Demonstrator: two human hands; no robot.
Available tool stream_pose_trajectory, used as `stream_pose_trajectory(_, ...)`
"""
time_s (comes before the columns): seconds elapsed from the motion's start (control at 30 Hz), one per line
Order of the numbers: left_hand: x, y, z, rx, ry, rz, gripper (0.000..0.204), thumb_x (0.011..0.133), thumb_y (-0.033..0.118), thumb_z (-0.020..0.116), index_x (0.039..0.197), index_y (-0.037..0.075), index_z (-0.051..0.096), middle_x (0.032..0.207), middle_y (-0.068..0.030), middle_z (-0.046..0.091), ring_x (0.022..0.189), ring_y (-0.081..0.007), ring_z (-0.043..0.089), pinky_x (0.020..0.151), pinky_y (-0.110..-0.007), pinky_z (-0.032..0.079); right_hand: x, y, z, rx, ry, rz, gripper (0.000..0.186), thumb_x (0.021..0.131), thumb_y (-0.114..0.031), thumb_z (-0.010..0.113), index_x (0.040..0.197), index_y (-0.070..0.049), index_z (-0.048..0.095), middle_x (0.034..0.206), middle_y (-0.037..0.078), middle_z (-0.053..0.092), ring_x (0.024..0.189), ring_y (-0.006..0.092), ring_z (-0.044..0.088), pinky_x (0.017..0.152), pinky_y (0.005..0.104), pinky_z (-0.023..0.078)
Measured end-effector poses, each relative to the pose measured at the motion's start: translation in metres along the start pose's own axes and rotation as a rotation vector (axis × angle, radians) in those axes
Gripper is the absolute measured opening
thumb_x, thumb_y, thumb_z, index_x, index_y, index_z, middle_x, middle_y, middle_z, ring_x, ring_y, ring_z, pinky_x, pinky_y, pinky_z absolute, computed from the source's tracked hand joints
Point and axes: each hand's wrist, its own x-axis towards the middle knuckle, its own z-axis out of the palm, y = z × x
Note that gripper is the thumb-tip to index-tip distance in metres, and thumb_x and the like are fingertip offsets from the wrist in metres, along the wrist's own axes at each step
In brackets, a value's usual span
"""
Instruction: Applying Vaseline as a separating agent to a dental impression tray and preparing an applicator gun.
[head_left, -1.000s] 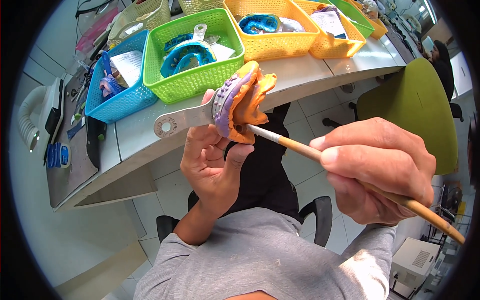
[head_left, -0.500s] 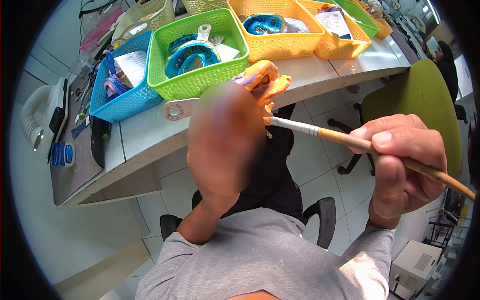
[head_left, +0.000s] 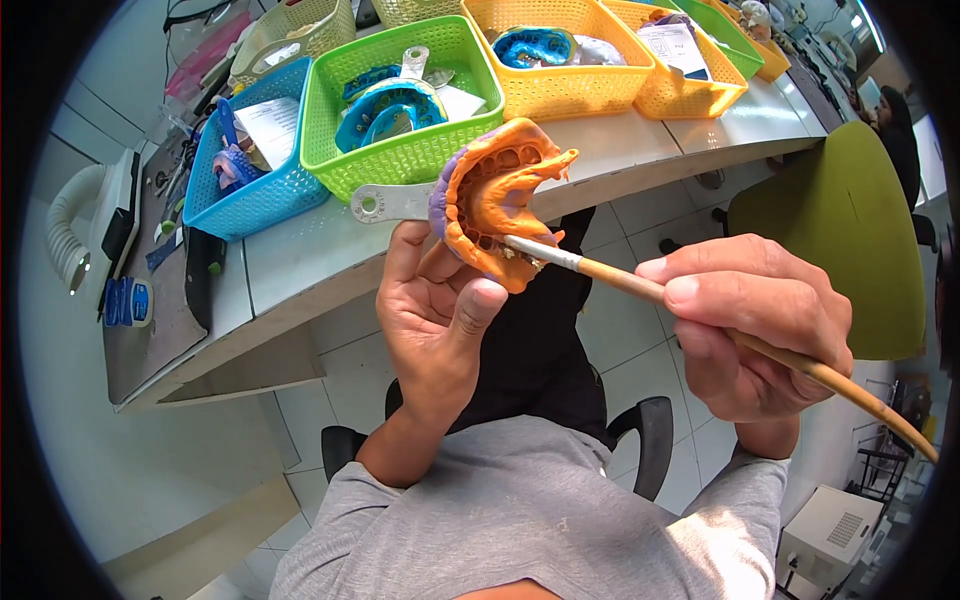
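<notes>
In my left hand [head_left: 425, 325] is an orange and purple dental impression [head_left: 495, 205], held from below with fingers behind and thumb in front. Its hollow tooth imprints face me, and a flat metal tray handle [head_left: 395, 202] with a hole sticks out to its left. My right hand [head_left: 765, 325] pinches a wooden-handled paintbrush [head_left: 625, 283] between thumb and fingers. The brush's pale tip touches the lower right inside of the impression. Small yellowish bits cling beside that tip.
Along the white bench stand a blue basket [head_left: 265, 195], a green basket [head_left: 330, 170] with blue impression trays, and yellow baskets [head_left: 580, 90]. A blue-lidded jar [head_left: 127, 303] sits at left. On the right are a green chair [head_left: 850, 240] and a person in dark clothing [head_left: 895, 140].
The brush and my right hand have moved left and slightly down, bringing the tip into the impression. My left hand and most of the impression, blurred before, now show clearly.
</notes>
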Motion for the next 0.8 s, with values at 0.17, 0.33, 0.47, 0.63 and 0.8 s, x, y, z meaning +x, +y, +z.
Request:
stream_pose_trajectory(0.17, 0.002, -0.003, -0.002, 0.010, 0.033, 0.007, 0.076, 0.083, 0.035, 0.071, 0.135, -0.003, 0.031, 0.122, -0.0184, 0.055, 0.106, -0.0279, 0.062, 0.087, -0.045, 0.056, 0.001, -0.006, -0.002, -0.112, -0.007, -0.060, 0.013, 0.081, -0.002, 0.068, 0.090, 0.002, 0.060, 0.073, 0.017, 0.066, 0.062, 0.0231, 0.068, 0.052, 0.0270, 0.055)
stream_pose_trajectory(0.33, 0.001, -0.001, -0.002, -0.128, 0.017, -0.007, 0.070, 0.081, 0.022, 0.075, 0.131, -0.004, 0.034, 0.117, -0.0228, 0.061, 0.109, -0.0258, 0.061, 0.096, -0.036, 0.049, 0.004, -0.006, 0.001, -0.080, -0.014, -0.037, 0.011, 0.082, -0.003, 0.067, 0.090, 0.003, 0.060, 0.072, 0.016, 0.066, 0.064, 0.0228, 0.068, 0.055, 0.0276, 0.056)
stream_pose_trajectory(0.47, 0.000, -0.003, -0.005, -0.110, 0.049, -0.043, 0.070, 0.081, 0.021, 0.076, 0.131, -0.005, 0.034, 0.115, -0.0212, 0.061, 0.108, -0.0235, 0.061, 0.095, -0.034, 0.049, -0.001, -0.005, -0.002, -0.085, -0.020, 0.007, 0.010, 0.083, -0.003, 0.066, 0.088, 0.003, 0.060, 0.074, 0.016, 0.067, 0.065, 0.0231, 0.068, 0.057, 0.0278, 0.056)
stream_pose_trajectory(0.63, 0.002, -0.008, -0.007, -0.146, 0.061, -0.043, 0.071, 0.082, 0.022, 0.074, 0.133, -0.006, 0.032, 0.118, -0.0214, 0.060, 0.108, -0.0240, 0.061, 0.093, -0.036, 0.051, -0.009, -0.007, -0.003, -0.121, 0.001, 0.042, 0.008, 0.083, -0.003, 0.065, 0.086, 0.003, 0.061, 0.073, 0.014, 0.067, 0.066, 0.0229, 0.069, 0.058, 0.0279, 0.057)
stream_pose_trajectory(0.8, 0.006, -0.005, -0.001, -0.165, 0.043, -0.038, 0.076, 0.083, 0.028, 0.073, 0.134, -0.007, 0.028, 0.117, -0.0224, 0.059, 0.108, -0.0277, 0.061, 0.091, -0.041, 0.054, -0.017, -0.002, 0.001, 0.112, 0.070, 0.108, 0.019, 0.069, 0.007, 0.072, 0.085, 0.003, 0.063, 0.073, 0.016, 0.068, 0.062, 0.0222, 0.068, 0.055, 0.0292, 0.057)
